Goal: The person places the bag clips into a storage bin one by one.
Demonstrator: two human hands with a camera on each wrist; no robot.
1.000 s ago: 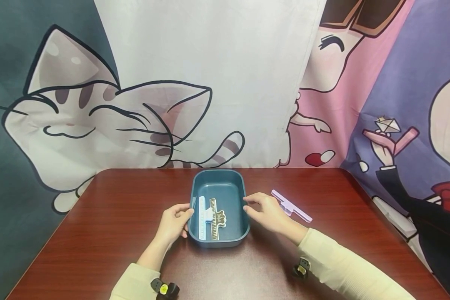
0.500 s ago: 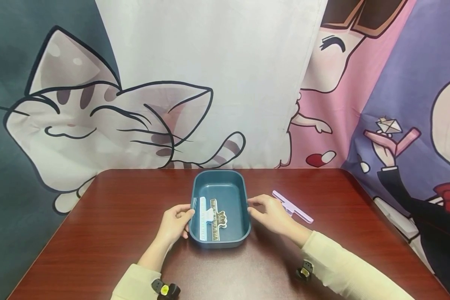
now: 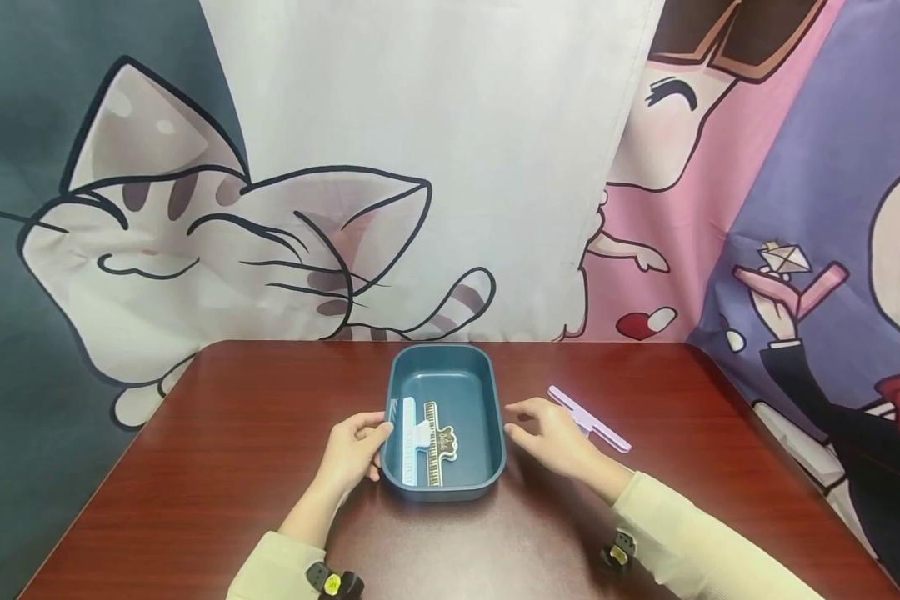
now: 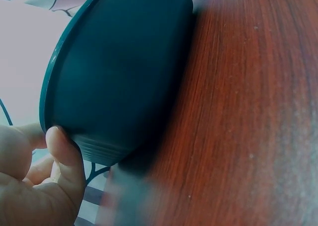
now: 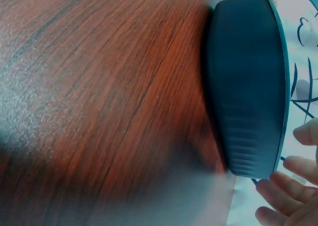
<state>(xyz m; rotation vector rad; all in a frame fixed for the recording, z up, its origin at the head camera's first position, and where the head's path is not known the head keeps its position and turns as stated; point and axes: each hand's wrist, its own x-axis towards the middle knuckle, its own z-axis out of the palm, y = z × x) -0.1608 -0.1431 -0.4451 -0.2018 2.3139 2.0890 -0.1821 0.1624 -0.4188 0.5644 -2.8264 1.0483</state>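
Observation:
A dark blue plastic bin (image 3: 480, 392) sits on the table. In it lie a pale blue clip (image 3: 408, 442) and a clip with a piano-key pattern and ornate gold-and-dark handle (image 3: 446, 442), side by side along the left. My left hand (image 3: 354, 450) pinches the bin's left rim, thumb over the edge; the left wrist view shows the fingers (image 4: 64, 151) at the rim. My right hand (image 3: 551, 437) hovers just beside the bin's right wall, its fingers loosely bent and holding nothing. Right of that hand lies a lavender clip (image 3: 592, 421), its handle partly hidden.
The reddish-brown wooden table (image 3: 217, 483) spreads out on both sides of the bin. A cloth backdrop with a cartoon cat (image 3: 157, 250) hangs behind its far edge. Wrist cameras (image 3: 333, 581) are strapped to both sleeves.
My right hand has drawn slightly away from the bin's right rim, which it touched a second ago. My left hand keeps its hold. The whole view has shifted slightly.

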